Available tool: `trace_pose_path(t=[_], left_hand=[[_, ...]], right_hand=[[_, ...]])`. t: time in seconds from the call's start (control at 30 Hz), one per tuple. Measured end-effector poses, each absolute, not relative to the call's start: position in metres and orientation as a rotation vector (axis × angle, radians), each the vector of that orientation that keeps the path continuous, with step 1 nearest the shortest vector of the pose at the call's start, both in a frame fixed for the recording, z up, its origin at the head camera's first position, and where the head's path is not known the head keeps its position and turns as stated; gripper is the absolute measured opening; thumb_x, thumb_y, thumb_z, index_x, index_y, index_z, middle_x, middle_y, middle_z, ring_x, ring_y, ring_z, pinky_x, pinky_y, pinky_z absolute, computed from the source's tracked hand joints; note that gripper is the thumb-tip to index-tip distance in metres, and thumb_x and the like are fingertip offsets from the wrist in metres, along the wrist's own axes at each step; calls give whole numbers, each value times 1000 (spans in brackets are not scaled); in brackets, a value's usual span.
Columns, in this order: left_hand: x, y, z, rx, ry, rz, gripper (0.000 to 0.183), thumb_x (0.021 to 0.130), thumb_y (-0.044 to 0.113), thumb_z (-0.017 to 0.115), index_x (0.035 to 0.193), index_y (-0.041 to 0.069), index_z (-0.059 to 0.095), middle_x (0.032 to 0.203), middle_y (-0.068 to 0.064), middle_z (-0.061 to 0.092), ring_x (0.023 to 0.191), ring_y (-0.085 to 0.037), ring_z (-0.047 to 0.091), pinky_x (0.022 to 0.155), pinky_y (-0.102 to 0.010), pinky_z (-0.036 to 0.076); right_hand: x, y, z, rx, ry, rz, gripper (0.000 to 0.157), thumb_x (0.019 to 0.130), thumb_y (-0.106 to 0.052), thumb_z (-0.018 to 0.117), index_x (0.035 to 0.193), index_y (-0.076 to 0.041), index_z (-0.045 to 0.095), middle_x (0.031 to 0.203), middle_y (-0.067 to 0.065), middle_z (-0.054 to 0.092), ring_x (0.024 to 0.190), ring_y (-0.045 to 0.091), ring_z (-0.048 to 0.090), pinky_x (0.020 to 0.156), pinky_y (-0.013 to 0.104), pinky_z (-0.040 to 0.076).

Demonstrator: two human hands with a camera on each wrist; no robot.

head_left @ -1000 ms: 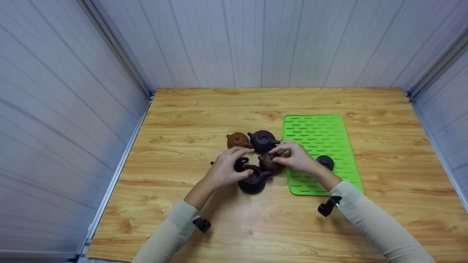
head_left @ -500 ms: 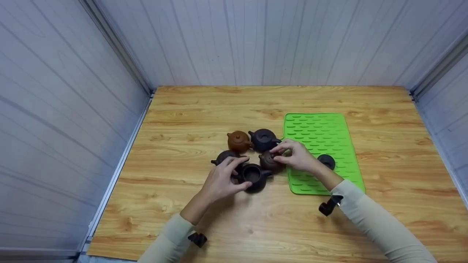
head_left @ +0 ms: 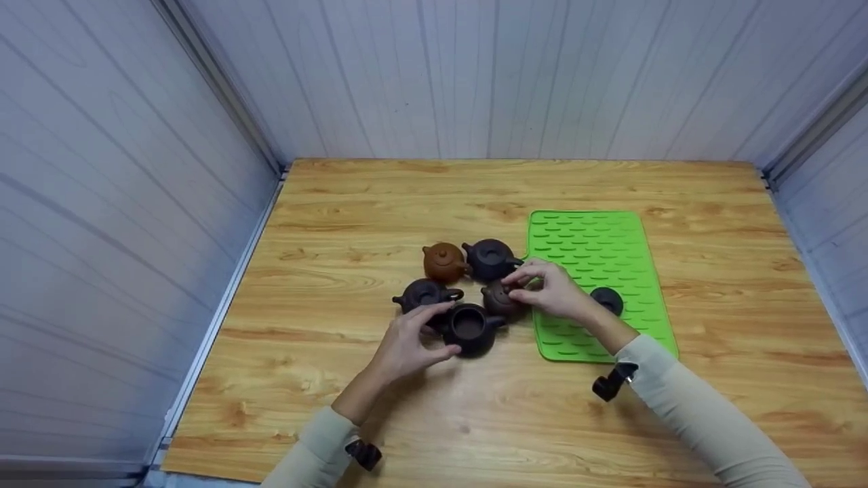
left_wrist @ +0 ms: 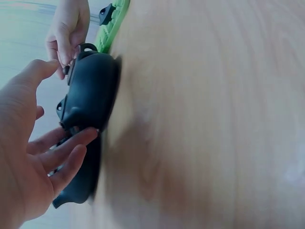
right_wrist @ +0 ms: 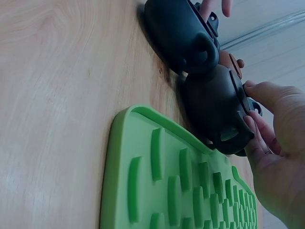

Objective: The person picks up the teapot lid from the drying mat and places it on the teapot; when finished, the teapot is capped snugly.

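My right hand pinches the lid knob of a small dark brown teapot, which sits on the wood beside the green mat's left edge. The lid rests on the pot. My left hand is spread with thumb and fingers apart at the left of a lidless black teapot; its fingertips overlap that pot's edge in the head view. Behind the left hand stands another black teapot, partly hidden by the fingers. A round black lid lies on the mat, partly covered by the right wrist.
An orange-brown teapot and a lidded black teapot stand at the back of the cluster. The ridged green mat lies to the right on the wooden table. Pale panel walls enclose the table's back and sides.
My left hand has drawn back left and toward me from over the lidless black teapot, uncovering its mouth and the black teapot behind. My right hand stays at the brown teapot's lid.
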State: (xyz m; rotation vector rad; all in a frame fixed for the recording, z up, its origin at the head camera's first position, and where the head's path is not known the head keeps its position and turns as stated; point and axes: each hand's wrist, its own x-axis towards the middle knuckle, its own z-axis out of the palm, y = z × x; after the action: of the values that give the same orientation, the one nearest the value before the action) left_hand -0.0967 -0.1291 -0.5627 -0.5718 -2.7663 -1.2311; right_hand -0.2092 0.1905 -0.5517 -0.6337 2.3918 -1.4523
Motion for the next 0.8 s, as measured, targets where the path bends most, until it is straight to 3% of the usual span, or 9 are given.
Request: trace_pose_path(t=[0.07, 0.27, 0.8], left_hand=[[-97, -129, -565, -574, -2762, -1260, 71, 89, 31, 98, 153, 16, 71, 148, -9, 78, 138, -31, 74, 113, -55, 60], [-98, -126, -572, -571, -2781, -1224, 76, 84, 28, 102, 151, 15, 71, 147, -10, 78, 138, -30, 73, 117, -52, 58], [-99, -120, -583, -498, -2791, -1181, 70, 82, 29, 103, 145, 18, 76, 134, -6, 75, 127, -30, 74, 111, -51, 61]], right_hand=[[-209, 190, -551, -638, 2390, -1455, 25, 100, -9, 85, 125, -3, 85, 123, 23, 72, 115, 32, 70, 93, 19, 58], [-209, 190, -551, -667, 2398, -1461, 25, 99, -8, 85, 124, -2, 85, 120, 24, 72, 112, 28, 68, 91, 18, 57], [-209, 190, -551, -656, 2393, -1453, 26, 99, -8, 85, 125, -2, 84, 122, 25, 71, 114, 33, 69, 93, 20, 58]])
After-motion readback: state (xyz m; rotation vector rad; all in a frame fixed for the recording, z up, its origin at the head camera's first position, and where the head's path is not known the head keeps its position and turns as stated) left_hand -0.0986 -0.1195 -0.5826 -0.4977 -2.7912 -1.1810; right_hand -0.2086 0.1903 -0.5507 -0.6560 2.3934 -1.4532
